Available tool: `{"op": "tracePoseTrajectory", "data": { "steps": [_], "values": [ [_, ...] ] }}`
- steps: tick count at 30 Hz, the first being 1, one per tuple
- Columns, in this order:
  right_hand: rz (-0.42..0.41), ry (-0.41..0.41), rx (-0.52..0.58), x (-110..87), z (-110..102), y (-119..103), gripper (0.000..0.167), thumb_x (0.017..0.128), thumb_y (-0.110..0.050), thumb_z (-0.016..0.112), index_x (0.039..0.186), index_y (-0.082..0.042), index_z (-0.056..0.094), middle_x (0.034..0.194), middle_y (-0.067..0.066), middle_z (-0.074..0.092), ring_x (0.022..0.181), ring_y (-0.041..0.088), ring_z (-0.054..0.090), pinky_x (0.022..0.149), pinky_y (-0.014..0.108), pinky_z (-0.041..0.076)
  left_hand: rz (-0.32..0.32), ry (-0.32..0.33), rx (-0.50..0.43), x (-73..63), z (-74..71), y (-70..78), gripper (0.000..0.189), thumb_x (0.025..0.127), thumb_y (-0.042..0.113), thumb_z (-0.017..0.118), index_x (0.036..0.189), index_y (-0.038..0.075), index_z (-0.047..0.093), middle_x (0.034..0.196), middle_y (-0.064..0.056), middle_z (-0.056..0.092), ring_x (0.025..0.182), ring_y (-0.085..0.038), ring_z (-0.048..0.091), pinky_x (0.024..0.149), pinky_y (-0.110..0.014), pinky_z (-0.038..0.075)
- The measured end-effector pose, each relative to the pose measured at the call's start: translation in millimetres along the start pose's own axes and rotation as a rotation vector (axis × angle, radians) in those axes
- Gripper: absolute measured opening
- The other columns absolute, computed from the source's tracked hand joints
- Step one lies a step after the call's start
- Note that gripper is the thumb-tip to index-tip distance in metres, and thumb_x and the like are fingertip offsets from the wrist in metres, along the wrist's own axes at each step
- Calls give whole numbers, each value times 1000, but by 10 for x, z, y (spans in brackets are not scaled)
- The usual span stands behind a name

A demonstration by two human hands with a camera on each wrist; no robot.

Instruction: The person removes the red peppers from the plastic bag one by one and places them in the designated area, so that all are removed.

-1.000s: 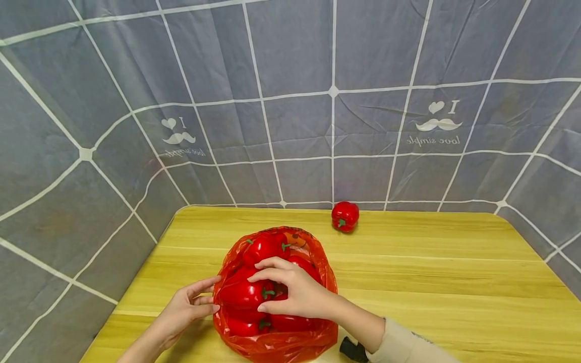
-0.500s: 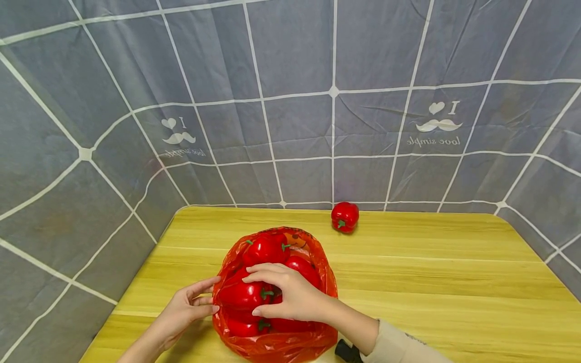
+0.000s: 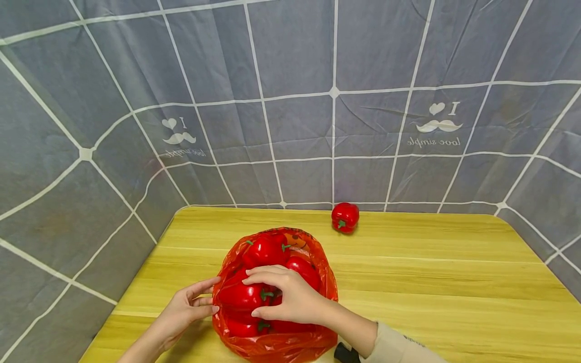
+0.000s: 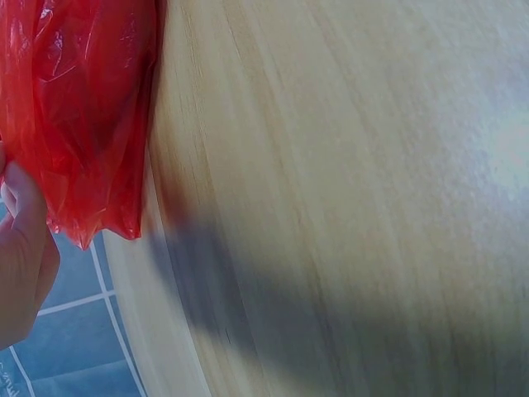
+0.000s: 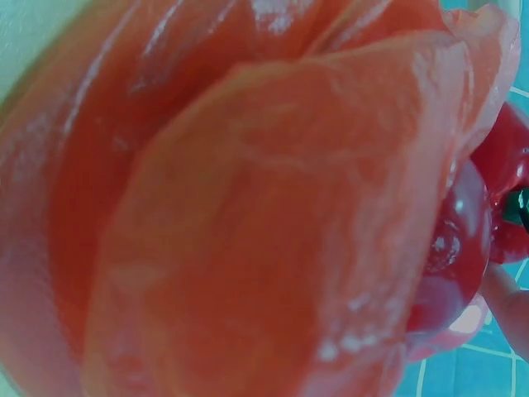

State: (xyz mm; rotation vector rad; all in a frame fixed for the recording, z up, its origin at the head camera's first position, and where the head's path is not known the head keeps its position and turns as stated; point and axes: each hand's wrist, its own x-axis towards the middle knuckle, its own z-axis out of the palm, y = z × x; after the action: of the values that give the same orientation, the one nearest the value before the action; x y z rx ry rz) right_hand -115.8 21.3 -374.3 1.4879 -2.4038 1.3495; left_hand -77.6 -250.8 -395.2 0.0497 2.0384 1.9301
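In the head view, a red plastic bag (image 3: 272, 345) filled with several red bell peppers (image 3: 268, 250) sits at the table's near side, its mouth wide. My left hand (image 3: 181, 310) rests at the bag's left side, thumb and fingers spread apart against the plastic. The left wrist view shows the fingers (image 4: 29, 207) right at the bag's wall (image 4: 91, 124). My right hand (image 3: 295, 297) lies over the peppers, its fingers bent loosely and the thumb apart, around the stem end of one bell pepper (image 3: 242, 296). In the right wrist view the bag (image 5: 248, 231) hides most of this hand.
A single red bell pepper (image 3: 345, 218) lies near the back edge of the wooden table (image 3: 431, 277). Grey checked cloth (image 3: 299, 126) hangs behind and to the sides. A black object (image 3: 346, 353) shows beside the right sleeve (image 3: 399, 345).
My right hand has shifted slightly left and down over the peppers. My left hand, the bag and the lone pepper stay where they were.
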Motion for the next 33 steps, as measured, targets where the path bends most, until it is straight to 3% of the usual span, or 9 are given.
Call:
{"op": "tracePoseTrajectory", "data": {
  "steps": [8, 20, 27, 33],
  "values": [
    [15, 21, 18, -29, -14, -22, 44, 82, -29, 71, 123, -20, 59, 133, -7, 50, 124, 9, 42, 98, 34, 41, 8, -5, 14, -1, 13, 8, 71, 81, 1, 68, 138, -13, 28, 109, -5, 52, 87, -11, 61, 74, -25, 53],
    [105, 1, 86, -54, -139, -83, 46, 81, -29, 72, 125, -25, 58, 134, -12, 48, 124, 8, 40, 97, 35, 43, -3, 13, 26, 1, 18, 42, 71, 80, 1, 68, 138, -12, 28, 109, -6, 50, 87, -10, 60, 73, -26, 53],
    [50, 36, 68, -86, -226, -45, 44, 82, -29, 72, 124, -22, 59, 133, -7, 50, 124, 12, 43, 96, 36, 44, -4, 10, 16, -1, 18, 31, 71, 80, 0, 68, 138, -12, 29, 110, -6, 50, 86, -9, 60, 73, -25, 53],
    [35, 81, 26, -97, -315, -26, 44, 81, -28, 73, 122, -21, 59, 132, -7, 52, 124, 12, 43, 103, 47, 34, -6, 6, 12, -2, 16, 33, 71, 81, 1, 68, 138, -12, 29, 109, -5, 50, 86, -9, 59, 73, -25, 53]
  ]
}}
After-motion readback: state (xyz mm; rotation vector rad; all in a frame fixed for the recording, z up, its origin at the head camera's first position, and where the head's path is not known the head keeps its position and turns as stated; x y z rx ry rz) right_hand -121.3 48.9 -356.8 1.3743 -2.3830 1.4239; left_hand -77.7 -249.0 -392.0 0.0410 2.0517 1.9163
